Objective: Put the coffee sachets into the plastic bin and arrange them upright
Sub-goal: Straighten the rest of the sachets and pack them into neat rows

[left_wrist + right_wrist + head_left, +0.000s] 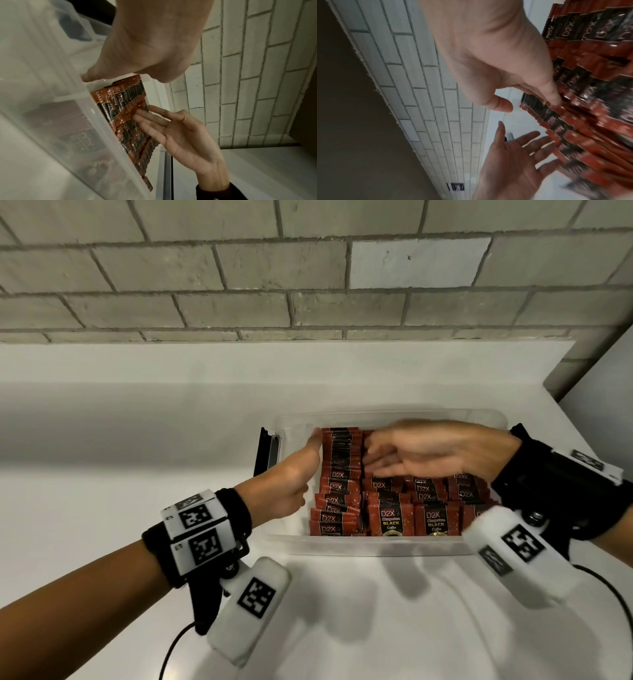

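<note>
Nearest, the front rows of coffee sachets [390, 520] stand upright in the clear plastic bin [376, 546] on the white counter [102, 440], labels forward. Further back, the left hand [291, 474] lies flat with straight fingers against the left column's side, while the right hand [428, 453], fingers extended and holding nothing, presses down on the middle rows; an uneven push could tip those packed sachets like dominoes, or skid the light bin towards the brick wall [239, 268]

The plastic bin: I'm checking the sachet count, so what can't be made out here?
- Head view: the right hand, motion-blurred, covers the back sachets in the plastic bin.
- Left wrist view: the frosted wall hides lower rows.
- Right wrist view: the picture's edge crops the rows; print is blurred.
</note>
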`<state>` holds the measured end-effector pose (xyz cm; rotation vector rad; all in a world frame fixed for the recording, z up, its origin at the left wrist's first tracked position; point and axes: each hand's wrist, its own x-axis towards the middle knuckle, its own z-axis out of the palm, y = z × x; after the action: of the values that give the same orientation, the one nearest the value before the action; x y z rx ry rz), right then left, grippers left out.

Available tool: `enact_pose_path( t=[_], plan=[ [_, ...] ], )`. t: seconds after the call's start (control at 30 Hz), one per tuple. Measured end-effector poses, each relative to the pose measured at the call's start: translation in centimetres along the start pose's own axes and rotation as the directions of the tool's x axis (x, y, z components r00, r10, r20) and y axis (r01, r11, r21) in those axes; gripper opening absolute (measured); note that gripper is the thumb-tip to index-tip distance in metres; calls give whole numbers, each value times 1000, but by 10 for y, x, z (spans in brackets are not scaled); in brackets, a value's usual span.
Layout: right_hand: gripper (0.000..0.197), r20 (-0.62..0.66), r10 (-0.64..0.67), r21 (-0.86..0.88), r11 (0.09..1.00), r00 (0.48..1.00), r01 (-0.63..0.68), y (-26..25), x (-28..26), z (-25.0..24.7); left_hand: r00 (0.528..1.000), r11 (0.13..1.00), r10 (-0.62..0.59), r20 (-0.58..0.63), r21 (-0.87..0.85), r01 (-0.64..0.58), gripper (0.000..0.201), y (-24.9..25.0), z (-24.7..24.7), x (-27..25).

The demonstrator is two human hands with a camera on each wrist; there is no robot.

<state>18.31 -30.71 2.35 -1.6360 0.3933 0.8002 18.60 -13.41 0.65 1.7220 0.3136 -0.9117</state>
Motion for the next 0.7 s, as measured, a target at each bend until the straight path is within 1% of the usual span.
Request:
enact_pose_path(
  t=[0.03,0.07,0.1,0.13,0.23,0.33,0.4,0.47,0.5,0.57,0.63,0.67,0.7],
  plan=[
    [18,37,29,-30,999,999,-27,5,-3,3,999,1000,-22,34,9,22,77,-3,-1,-1],
    [27,69,58,-49,997,996,-54,10,-4,5,998,999,-36,56,26,34,69,-6,-1,-2],
    [33,91,80,-49,996,993,-76,14,-4,8,996,997,-56,63,56,53,60,-7,1,-4],
    [37,103,95,-40,995,990,-91,17,-4,11,995,994,-72,65,83,67,57,-7,4,-6],
    [44,97,102,48,993,990,-107,17,0,15,997,995,-63,46,78,59,60,-6,8,-9],
    [52,57,82,118,989,995,-88,10,1,12,998,998,-40,50,52,37,56,-8,6,-9],
    [53,31,76,136,987,997,-80,8,-1,9,998,999,-43,44,21,42,60,-9,4,-10],
    [55,40,87,123,988,995,-91,9,0,11,996,999,-53,69,16,52,53,-8,5,-12],
    [56,49,92,112,989,995,-97,11,1,13,995,998,-57,81,9,57,53,-8,6,-12],
    [57,56,86,97,991,995,-91,11,3,14,994,997,-74,80,2,74,59,-6,9,-15],
    [58,56,67,101,992,996,-72,9,1,10,995,998,-68,69,-4,68,55,-6,8,-14],
    [55,53,54,95,994,997,-59,7,-2,7,995,997,-73,64,-1,73,56,-7,6,-15],
    [47,54,45,77,996,998,-49,5,-7,3,995,997,-80,60,20,79,64,-8,4,-16]
  ],
)
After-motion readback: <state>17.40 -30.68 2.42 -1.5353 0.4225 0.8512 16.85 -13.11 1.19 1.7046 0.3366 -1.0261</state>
